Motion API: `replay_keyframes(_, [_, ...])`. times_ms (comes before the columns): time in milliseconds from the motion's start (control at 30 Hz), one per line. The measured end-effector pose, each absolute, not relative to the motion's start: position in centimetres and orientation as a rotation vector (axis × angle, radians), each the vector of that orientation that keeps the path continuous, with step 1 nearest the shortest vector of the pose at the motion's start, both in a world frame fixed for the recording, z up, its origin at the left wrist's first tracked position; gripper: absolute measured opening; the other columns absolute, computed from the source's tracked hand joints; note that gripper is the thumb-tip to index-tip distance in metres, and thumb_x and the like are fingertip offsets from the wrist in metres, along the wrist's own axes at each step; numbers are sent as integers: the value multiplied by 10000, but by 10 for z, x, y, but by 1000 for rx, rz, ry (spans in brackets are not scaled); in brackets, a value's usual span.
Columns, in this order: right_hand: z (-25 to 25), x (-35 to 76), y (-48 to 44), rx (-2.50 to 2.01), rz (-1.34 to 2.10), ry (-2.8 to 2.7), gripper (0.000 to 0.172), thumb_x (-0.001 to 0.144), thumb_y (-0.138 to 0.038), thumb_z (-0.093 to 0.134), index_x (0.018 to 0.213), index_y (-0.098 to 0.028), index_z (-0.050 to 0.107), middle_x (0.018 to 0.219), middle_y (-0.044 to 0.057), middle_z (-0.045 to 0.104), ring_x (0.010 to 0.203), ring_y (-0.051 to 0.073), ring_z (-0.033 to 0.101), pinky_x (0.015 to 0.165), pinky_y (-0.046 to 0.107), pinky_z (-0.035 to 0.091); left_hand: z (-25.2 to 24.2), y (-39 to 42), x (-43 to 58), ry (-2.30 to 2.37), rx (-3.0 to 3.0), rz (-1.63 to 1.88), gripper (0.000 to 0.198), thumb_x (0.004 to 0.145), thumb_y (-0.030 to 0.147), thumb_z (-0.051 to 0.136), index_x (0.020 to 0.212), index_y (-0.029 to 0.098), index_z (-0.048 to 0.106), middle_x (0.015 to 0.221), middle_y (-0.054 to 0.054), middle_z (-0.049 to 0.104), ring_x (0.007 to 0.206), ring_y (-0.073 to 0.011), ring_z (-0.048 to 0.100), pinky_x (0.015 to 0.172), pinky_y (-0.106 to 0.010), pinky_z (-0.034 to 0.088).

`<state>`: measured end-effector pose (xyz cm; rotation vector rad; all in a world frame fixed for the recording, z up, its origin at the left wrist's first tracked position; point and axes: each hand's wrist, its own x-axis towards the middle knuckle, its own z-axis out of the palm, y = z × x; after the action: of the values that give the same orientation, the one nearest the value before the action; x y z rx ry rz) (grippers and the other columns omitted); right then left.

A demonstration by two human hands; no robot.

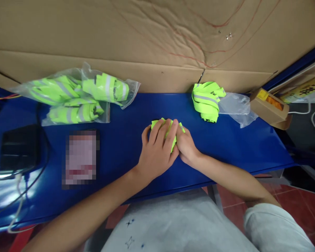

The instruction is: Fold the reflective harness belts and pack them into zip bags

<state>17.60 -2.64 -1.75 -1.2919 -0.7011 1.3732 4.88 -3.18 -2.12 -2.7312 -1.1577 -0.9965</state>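
Both my hands are closed around a bundle of neon yellow-green reflective strap (pixel 174 144) on the blue table. My left hand (pixel 157 148) lies over its top and left side, fingers curled across it. From the right, my right hand (pixel 187 145) grips the same bundle, its fingers partly hidden. Only the bundle's edges show between the hands. Behind and to the right sits a second loosely folded reflective strap (pixel 207 99). Beside that one lies a clear plastic bag (pixel 236 104).
Several bagged reflective straps (pixel 73 113) are piled at the back left. A black box-shaped device (pixel 19 148) with cables and a blurred-out rectangular item (pixel 81 159) lie on the blue table (pixel 120 147). An open cardboard box (pixel 269 106) stands at the right. Brown cardboard (pixel 94 31) covers the back.
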Motion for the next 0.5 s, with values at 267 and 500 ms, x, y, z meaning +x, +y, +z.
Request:
replay_keyframes(267, [-16,201,-10,-1356,1050,-955,523,943,-717,534,828,-212,607,775,33,666,787,195,666,705,329,563,-2,-29,30,-909,-3072,-1597,633,945,323,591,1538,236,387,1612,-161,387,1523,-352,351,1230,-581,319])
replay_keyframes(500, [61,332,21,-1049,325,-690,588,998,-615,387,949,-175,774,1134,88,782,1067,226,762,800,333,560,9,9,70,-1052,-3035,-1380,215,1000,193,523,1187,212,626,1178,-75,717,1134,-232,663,1026,-432,491])
